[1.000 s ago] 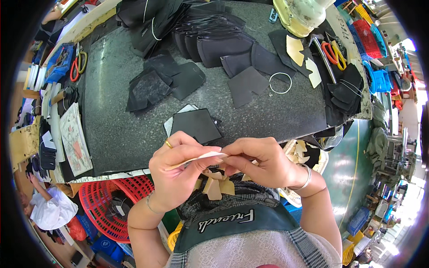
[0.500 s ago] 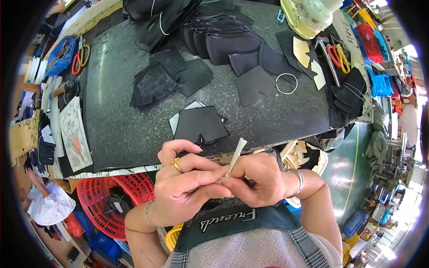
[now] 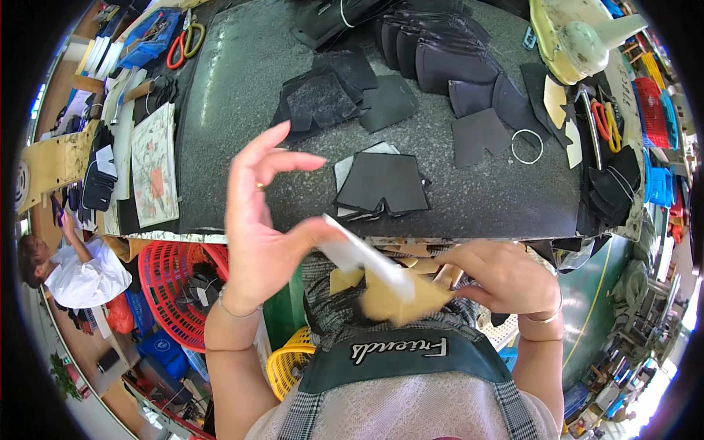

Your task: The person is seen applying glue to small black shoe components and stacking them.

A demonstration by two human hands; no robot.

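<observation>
The left hand point(image 3: 257, 213) has spread wide, thumb at the blurred tan-white piece point(image 3: 400, 290); the right hand point(image 3: 506, 279) seemingly pinches its edge.

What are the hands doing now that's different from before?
Before, they pinched something pale together. Now they're apart: the left hand moved left and up in the picture, fingers spread, and the right hand moved right. White-and-tan material shows between them, too blurred to tell who let go. The black pieces and white ring stayed put; the whole view just shifted.
</observation>
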